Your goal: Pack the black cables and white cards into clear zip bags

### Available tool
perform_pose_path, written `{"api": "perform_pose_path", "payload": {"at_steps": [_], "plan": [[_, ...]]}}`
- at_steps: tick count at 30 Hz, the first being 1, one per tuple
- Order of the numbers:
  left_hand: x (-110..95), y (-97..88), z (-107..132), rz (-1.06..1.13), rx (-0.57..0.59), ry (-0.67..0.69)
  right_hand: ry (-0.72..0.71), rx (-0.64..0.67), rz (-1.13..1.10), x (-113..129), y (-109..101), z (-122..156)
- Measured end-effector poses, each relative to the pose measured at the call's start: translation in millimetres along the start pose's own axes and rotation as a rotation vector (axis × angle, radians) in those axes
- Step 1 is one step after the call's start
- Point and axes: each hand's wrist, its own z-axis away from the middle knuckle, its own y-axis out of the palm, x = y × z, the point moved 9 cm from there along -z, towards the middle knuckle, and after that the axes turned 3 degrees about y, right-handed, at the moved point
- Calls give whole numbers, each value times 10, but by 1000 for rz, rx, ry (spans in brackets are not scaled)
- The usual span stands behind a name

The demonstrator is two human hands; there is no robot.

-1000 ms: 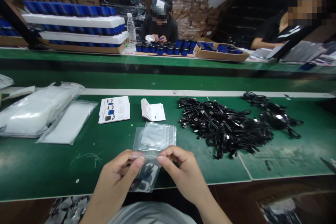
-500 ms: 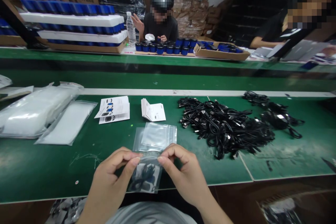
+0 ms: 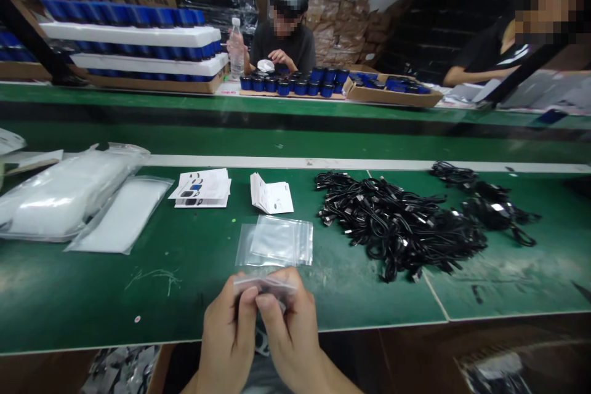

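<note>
Clear plastic bag pinched in fingers of left hand and right hand, near zip bags and black cables.

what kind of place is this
Probably a factory packing line: a long green workbench holding a heap of black cables and zip bags, with a co-worker at another bench beyond.

Your hands: left hand and right hand pinch a small clear plastic zip bag between them.
Landmark: flat clear plastic zip bag on the green workbench, just ahead of your hands.
Right of it: tangled black cables.
Behind it: folded white leaflet.
</note>
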Motion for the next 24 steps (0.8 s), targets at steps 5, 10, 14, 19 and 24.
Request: {"api": "perform_pose_path", "payload": {"at_steps": [5,10,14,19,24], "plan": [[-69,-21,10,-19,-22,76,-185,-49,197,176,-4,36],[-28,-69,-58,33,-14,4,-123,25,103,157,-61,-33],[94,-77,-96,153,52,-168,-10,14,-8,146,-206,-98],[121,-65,-132,238,172,-200,22,21,-80,210,-259,-108],[122,-50,-145,227,256,-225,1,20,-103,242,-277,-112]]}}
